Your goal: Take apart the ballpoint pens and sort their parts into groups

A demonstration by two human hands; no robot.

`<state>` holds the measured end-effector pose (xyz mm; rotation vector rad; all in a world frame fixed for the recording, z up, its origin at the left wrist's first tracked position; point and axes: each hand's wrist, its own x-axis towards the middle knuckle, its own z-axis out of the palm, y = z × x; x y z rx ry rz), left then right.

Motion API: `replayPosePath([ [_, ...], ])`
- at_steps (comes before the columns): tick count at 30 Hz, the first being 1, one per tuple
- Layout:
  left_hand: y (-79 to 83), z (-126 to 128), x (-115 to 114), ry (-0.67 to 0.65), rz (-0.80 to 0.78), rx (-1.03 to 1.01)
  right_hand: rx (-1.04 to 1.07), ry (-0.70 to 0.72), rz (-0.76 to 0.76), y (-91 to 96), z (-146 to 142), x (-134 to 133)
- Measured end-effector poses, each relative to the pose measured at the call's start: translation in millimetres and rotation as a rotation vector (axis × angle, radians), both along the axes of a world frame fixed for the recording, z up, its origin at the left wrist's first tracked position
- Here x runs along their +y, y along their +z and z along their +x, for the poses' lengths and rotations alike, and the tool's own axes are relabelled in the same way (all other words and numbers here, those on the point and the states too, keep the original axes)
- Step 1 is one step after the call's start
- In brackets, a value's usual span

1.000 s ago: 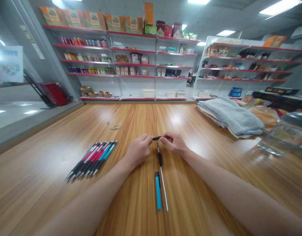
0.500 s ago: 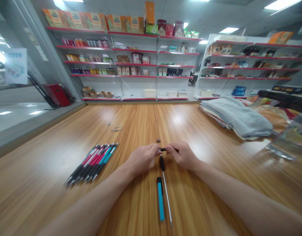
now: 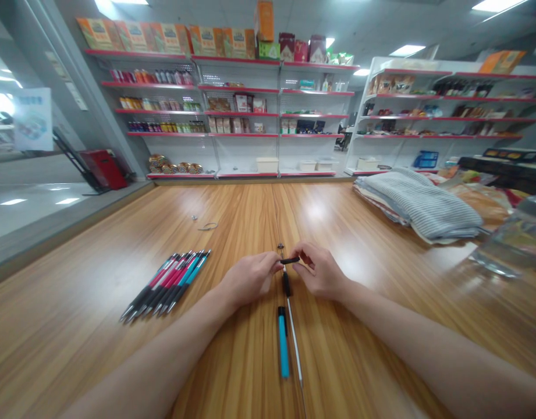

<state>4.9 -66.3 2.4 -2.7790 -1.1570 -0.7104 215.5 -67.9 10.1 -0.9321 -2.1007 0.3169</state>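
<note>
My left hand (image 3: pixel 252 278) is closed in a pinch on one end of a short black pen part (image 3: pixel 289 261). The fingertips of my right hand (image 3: pixel 323 274) are at its other end, thumb below and index finger above, with a gap behind them. Under the hands lies a black pen grip (image 3: pixel 286 284). A thin white ink refill (image 3: pixel 295 340) extends from near it towards me. Beside the refill rests a blue pen barrel (image 3: pixel 283 343) with a black top. A small dark piece (image 3: pixel 280 246) sits just beyond my fingers; its kind is unclear.
Several pens (image 3: pixel 167 285) with red, blue and black barrels lie in a row at left. Behind them are a thin loop (image 3: pixel 208 226) and a tiny metal piece (image 3: pixel 194 217). Folded striped cloth (image 3: pixel 418 201) and a clear container (image 3: pixel 512 244) stand at right on the wooden table (image 3: pixel 233 203).
My right hand's fingers have loosened and spread, showing more of the black pen part. The part now tilts up slightly towards the right. The view has shifted a little.
</note>
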Motion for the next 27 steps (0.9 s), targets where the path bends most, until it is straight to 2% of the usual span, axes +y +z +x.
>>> replayPosePath([
  [4, 0.2, 0.0, 0.4, -0.022, 0.0, -0.024, 0.097, 0.02, -0.062, -2.4, -3.1, -1.6],
  [7, 1.5, 0.3, -0.3, -0.014, -0.007, -0.039, 0.143, 0.023, -0.054, -3.1, -4.9, -2.4],
  [19, -0.3, -0.5, 0.4, -0.054, 0.019, -0.034, 0.138, 0.083, -0.031, -5.9, -5.9, -0.6],
  [24, 0.5, -1.1, 0.5, -0.031, 0.022, -0.06, 0.146, 0.058, 0.054, -5.0, -5.4, -0.8],
  [27, 1.5, -2.2, 1.0, -0.048, 0.022, -0.057, 0.12, 0.071, 0.031, -5.0, -5.4, -0.3],
])
